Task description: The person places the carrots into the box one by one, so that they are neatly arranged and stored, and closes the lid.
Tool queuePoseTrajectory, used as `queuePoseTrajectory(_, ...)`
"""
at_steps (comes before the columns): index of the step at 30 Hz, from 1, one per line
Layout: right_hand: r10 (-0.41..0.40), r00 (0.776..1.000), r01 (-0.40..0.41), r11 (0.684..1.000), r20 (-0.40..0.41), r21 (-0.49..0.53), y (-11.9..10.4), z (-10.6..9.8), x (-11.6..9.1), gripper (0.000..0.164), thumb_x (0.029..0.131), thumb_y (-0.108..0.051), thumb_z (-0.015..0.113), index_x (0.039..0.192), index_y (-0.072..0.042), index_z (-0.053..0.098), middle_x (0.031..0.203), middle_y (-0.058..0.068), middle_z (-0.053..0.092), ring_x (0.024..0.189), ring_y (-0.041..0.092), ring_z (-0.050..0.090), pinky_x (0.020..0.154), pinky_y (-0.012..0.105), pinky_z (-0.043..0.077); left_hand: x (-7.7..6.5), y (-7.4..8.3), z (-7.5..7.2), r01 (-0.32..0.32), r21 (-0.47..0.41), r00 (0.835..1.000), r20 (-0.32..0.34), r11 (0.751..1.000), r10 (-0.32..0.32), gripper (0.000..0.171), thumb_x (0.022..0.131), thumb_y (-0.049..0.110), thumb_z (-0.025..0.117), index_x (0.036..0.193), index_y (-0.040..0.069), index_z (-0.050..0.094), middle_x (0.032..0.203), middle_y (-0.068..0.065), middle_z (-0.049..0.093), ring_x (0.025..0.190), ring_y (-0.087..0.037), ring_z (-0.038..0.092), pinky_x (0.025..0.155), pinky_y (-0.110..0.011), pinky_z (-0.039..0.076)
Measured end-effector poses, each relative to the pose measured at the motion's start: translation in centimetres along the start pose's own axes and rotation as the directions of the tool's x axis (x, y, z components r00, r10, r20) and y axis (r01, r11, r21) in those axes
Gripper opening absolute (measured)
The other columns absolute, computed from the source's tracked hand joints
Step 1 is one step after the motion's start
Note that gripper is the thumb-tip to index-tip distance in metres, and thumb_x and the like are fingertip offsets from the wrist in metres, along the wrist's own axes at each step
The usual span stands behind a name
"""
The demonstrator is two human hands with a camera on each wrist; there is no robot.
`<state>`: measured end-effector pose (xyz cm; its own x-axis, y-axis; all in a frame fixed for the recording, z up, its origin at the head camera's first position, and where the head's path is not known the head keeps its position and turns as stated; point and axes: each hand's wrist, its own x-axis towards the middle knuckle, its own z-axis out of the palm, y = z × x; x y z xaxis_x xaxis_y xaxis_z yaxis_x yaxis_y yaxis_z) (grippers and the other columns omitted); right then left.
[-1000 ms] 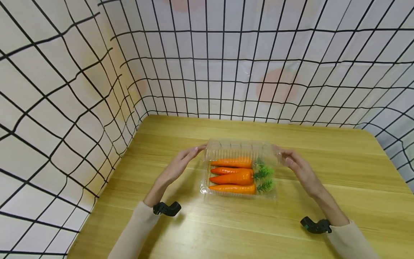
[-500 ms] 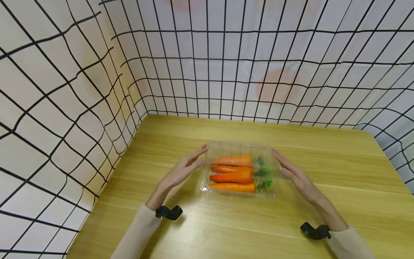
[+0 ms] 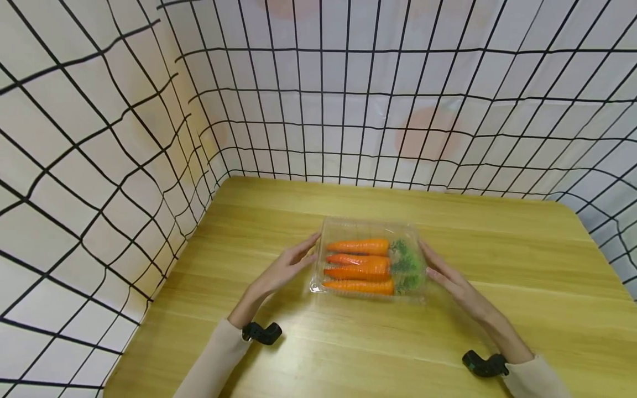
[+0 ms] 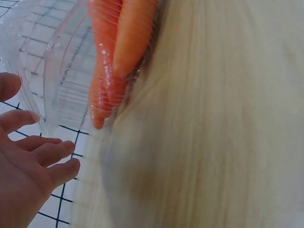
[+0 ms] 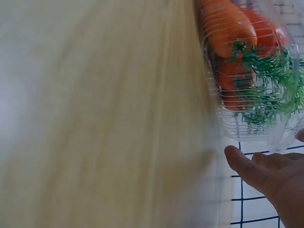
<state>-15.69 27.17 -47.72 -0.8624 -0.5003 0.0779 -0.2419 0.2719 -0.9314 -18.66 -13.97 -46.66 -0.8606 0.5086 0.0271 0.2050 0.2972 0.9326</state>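
A clear plastic clamshell box [image 3: 370, 224] lies on the table with several carrots [image 3: 359, 271] inside, their green tops [image 3: 405, 260] toward the right. Its lid is lowered over the carrots; whether it is latched I cannot tell. My left hand [image 3: 283, 271] is at the box's left side, fingers extended and fingertips by the lid's edge. On the opposite side, my right hand [image 3: 460, 287] has its fingers stretched along the lid's right edge, the thumb nearer the front. In the left wrist view, loosely spread fingers [image 4: 61, 152] show beside the clear plastic.
The wooden table [image 3: 348, 354] extends around the box on all sides. White walls with a black grid [image 3: 368, 99] stand behind it and at the left and right. Dark wrist devices [image 3: 262, 333] are worn on both wrists.
The box's lid has swung down toward the front and now covers the carrots and their green tops. Both hands have come slightly forward with it, staying at the two sides.
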Motion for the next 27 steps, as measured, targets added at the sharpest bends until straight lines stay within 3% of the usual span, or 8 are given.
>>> queuePoseTrajectory(1, 0.004, 1.0, -0.004, 1.0, 0.009, 0.001, 0.1, 0.09, -0.07, 0.062, 0.112, -0.015, 0.033, 0.168, -0.023, 0.007, 0.175, 0.013, -0.007, 0.16, 0.019, -0.006, 0.13, 0.032, 0.001, -0.03, -0.1, 0.06, -0.001, 0.002, 1.0, 0.003, 1.0, 0.001, 0.058, 0.112, 0.023, 0.045, 0.165, 0.015, 0.024, 0.173, -0.013, 0.017, 0.16, -0.033, 0.021, 0.13, -0.05, 0.02)
queuePoseTrajectory(3, 0.003, 1.0, -0.003, 1.0, 0.024, 0.009, 0.26, 0.27, -0.15, 0.064, 0.112, -0.014, 0.034, 0.168, -0.023, 0.006, 0.175, 0.013, -0.009, 0.16, 0.02, -0.007, 0.13, 0.037, 0.001, -0.12, -0.29, 0.14, 0.001, 0.001, 1.0, 0.004, 1.0, -0.001, 0.058, 0.112, 0.022, 0.045, 0.166, 0.015, 0.023, 0.173, -0.013, 0.019, 0.158, -0.035, 0.025, 0.13, -0.05, 0.022)
queuePoseTrajectory(9, -0.014, 0.999, 0.013, 1.0, 0.037, 0.025, 0.68, 0.56, -0.37, 0.069, 0.11, -0.008, 0.038, 0.168, -0.021, 0.004, 0.174, 0.015, -0.01, 0.158, 0.01, -0.006, 0.11, 0.085, -0.008, -0.2, -0.69, 0.54, 0.011, -0.036, 1.0, 0.012, 0.999, -0.011, 0.06, 0.111, 0.022, 0.046, 0.166, 0.015, 0.021, 0.172, -0.012, 0.021, 0.157, -0.036, 0.029, 0.128, -0.05, 0.026)
queuePoseTrajectory(11, -0.01, 0.999, 0.009, 1.0, 0.047, 0.025, 0.8, 0.58, -0.56, 0.07, 0.11, -0.008, 0.038, 0.168, -0.022, 0.003, 0.175, 0.013, -0.011, 0.157, 0.005, -0.004, 0.123, 0.072, -0.004, -0.28, -0.75, 0.72, 0.022, -0.047, 1.0, 0.02, 0.999, -0.021, 0.061, 0.111, 0.023, 0.046, 0.166, 0.017, 0.02, 0.172, -0.013, 0.022, 0.156, -0.037, 0.03, 0.128, -0.051, 0.027)
queuePoseTrajectory(13, -0.011, 0.998, 0.009, 1.0, 0.06, 0.027, 0.88, 0.55, -0.72, 0.07, 0.11, -0.008, 0.038, 0.168, -0.022, 0.001, 0.175, 0.01, -0.011, 0.155, -0.004, -0.002, 0.131, 0.044, 0.005, -0.38, -0.73, 0.83, 0.032, -0.052, 0.999, 0.027, 0.998, -0.031, 0.062, 0.112, 0.025, 0.046, 0.167, 0.019, 0.019, 0.172, -0.013, 0.023, 0.156, -0.038, 0.032, 0.127, -0.053, 0.028)
queuePoseTrajectory(16, -0.027, 0.996, 0.024, 0.999, 0.08, 0.029, 0.82, 0.54, -0.82, 0.071, 0.111, -0.008, 0.037, 0.168, -0.021, -0.001, 0.175, 0.013, -0.012, 0.151, -0.015, 0.004, 0.116, 0.005, 0.016, -0.45, -0.65, 0.89, 0.035, -0.061, 0.999, 0.038, 0.997, -0.033, 0.063, 0.111, 0.022, 0.046, 0.167, 0.021, 0.017, 0.171, -0.015, 0.024, 0.154, -0.04, 0.034, 0.126, -0.056, 0.03)
queuePoseTrajectory(22, -0.05, 0.993, 0.046, 0.998, 0.104, 0.039, 0.64, 0.5, -0.8, 0.071, 0.111, -0.006, 0.037, 0.168, -0.019, -0.003, 0.173, 0.02, -0.015, 0.146, -0.023, 0.013, 0.11, -0.002, 0.02, -0.47, -0.3, 0.88, 0.031, -0.04, 0.999, 0.038, 0.999, -0.03, 0.067, 0.11, 0.016, 0.048, 0.168, 0.02, 0.015, 0.166, -0.023, 0.033, 0.146, -0.045, 0.044, 0.122, -0.06, 0.036)
queuePoseTrajectory(27, -0.016, 0.995, 0.014, 0.999, 0.098, 0.03, 0.48, 0.5, -0.9, 0.071, 0.111, -0.01, 0.04, 0.168, -0.019, -0.002, 0.171, 0.023, -0.014, 0.141, -0.025, 0.018, 0.11, -0.001, 0.02, -0.57, -0.1, 1.01, 0.02, 0.033, 1.0, -0.017, 0.999, -0.02, 0.066, 0.108, 0.013, 0.052, 0.166, 0.017, 0.022, 0.13, -0.024, 0.058, 0.117, -0.033, 0.057, 0.103, -0.043, 0.053)
